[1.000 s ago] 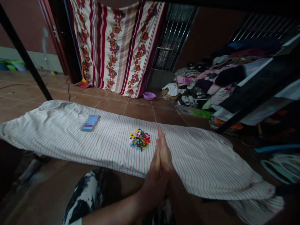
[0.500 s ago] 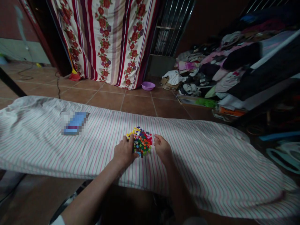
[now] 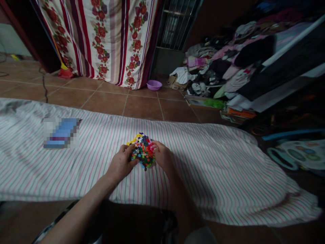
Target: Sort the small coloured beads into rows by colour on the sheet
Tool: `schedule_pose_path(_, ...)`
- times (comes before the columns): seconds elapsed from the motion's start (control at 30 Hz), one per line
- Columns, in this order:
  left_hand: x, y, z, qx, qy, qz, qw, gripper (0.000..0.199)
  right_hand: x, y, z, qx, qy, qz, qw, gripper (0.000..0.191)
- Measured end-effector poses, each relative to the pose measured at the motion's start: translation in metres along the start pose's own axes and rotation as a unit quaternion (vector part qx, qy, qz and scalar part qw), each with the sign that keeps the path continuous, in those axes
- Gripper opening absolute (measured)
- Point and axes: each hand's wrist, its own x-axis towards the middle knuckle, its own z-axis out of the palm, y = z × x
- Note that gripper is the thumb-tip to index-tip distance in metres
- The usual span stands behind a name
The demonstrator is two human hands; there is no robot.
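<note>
A heap of small multicoloured pieces (image 3: pixel 143 151), like beads or tiny blocks, lies on the striped cloth (image 3: pixel 215 162) in front of me. My left hand (image 3: pixel 122 160) rests at the heap's left edge, thumb and fingers apart, fingertips touching the pieces. On the opposite side my right hand (image 3: pixel 163 156) has its fingers curled in at the upper right of the heap, by the red and pink pieces. Whatever is between those fingertips is too small to make out.
A blurred-out blue rectangular object (image 3: pixel 62 133) lies on the cloth to the left. Beyond the cloth are a tiled floor, a purple basin (image 3: pixel 154 85), a flowered curtain (image 3: pixel 111 40) and a broom (image 3: pixel 65 72). Clothes (image 3: pixel 223 67) are heaped at the right back.
My right hand has come in from beside the heap to touch its right side. My left hand has drawn slightly toward the heap's left edge. The whole view has shifted.
</note>
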Motion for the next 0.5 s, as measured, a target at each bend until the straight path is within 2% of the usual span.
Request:
schedule_pose_path(0.17, 0.003, -0.008, -0.001, -0.098, 0.022, -0.019, 0.995, 0.046, 0.007, 0.006, 0.014, 0.160, -0.032, 0.042, 0.986, 0.044)
schedule_pose_path(0.23, 0.005, -0.011, -0.001, -0.120, 0.036, -0.021, 0.992, 0.043, 0.009, 0.008, 0.020, 0.199, -0.034, 0.036, 0.979, 0.042)
schedule_pose_path(0.5, 0.007, -0.022, 0.002, -0.161, 0.070, -0.004, 0.984, 0.032, 0.006, 0.001, 0.032, 0.322, -0.054, -0.084, 0.942, 0.036)
